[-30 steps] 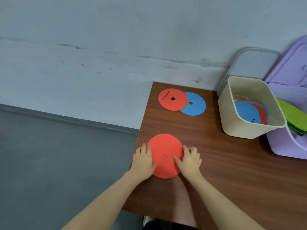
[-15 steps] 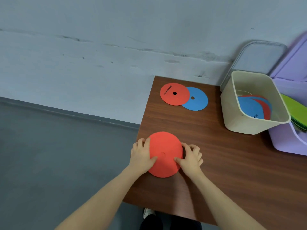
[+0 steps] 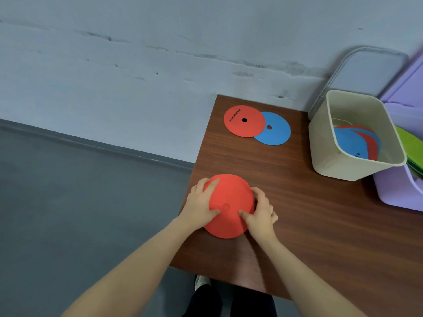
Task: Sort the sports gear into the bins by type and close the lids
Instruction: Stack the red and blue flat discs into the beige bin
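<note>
A domed red disc (image 3: 230, 197) lies near the table's front left corner. My left hand (image 3: 200, 203) holds its left edge, thumb and a finger on top. My right hand (image 3: 262, 212) grips its right edge with curled fingers, thumb on the top face. A flat red disc (image 3: 243, 121) overlaps a flat blue disc (image 3: 275, 132) at the far left of the table. At the right, an open beige bin (image 3: 320, 143) holds blue and red flat discs (image 3: 350, 145). Beside it, an open purple bin (image 3: 398, 195) holds green discs (image 3: 408, 145).
The brown wooden table (image 3: 309, 225) stands against a pale wall. A clear lid (image 3: 366, 69) leans on the wall behind the beige bin, and a purple lid (image 3: 412, 83) stands raised at the far right. Grey floor lies left of the table.
Both hands have closed in over the domed red disc's edges; my right fingers now curl round its rim. The disc stays in the same spot on the table.
</note>
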Demonstrator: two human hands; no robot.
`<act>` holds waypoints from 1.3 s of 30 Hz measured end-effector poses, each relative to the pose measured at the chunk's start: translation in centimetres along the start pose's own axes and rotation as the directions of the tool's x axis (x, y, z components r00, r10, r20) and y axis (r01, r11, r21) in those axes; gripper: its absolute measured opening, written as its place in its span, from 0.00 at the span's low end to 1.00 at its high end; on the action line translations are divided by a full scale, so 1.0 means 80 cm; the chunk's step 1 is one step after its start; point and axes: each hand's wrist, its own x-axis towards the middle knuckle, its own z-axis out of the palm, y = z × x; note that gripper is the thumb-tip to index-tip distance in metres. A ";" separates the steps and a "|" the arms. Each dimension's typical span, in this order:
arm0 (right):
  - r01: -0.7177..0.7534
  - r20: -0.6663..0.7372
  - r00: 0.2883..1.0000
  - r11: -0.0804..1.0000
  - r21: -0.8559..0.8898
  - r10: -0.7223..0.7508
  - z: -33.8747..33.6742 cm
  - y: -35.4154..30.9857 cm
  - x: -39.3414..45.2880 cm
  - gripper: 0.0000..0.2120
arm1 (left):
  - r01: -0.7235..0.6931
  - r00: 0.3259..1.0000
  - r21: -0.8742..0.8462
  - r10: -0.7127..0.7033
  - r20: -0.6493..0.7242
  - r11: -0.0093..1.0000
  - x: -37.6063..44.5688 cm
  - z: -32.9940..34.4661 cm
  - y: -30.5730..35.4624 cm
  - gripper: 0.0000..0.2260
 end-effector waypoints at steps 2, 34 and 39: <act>0.059 -0.011 0.998 0.997 0.052 -0.058 -0.002 0.005 -0.006 0.32 | -0.016 1.000 -0.027 0.016 -0.012 0.999 0.000 -0.001 -0.002 0.42; 0.455 -0.440 0.757 0.873 -0.174 -0.482 -0.342 0.001 0.143 0.26 | -0.194 0.935 0.208 0.245 -0.256 0.959 0.176 -0.042 0.330 0.42; 0.365 -0.473 0.756 0.892 -0.268 -0.452 -0.408 0.022 0.199 0.25 | -0.169 0.943 0.260 0.232 -0.239 0.951 0.232 -0.023 0.405 0.41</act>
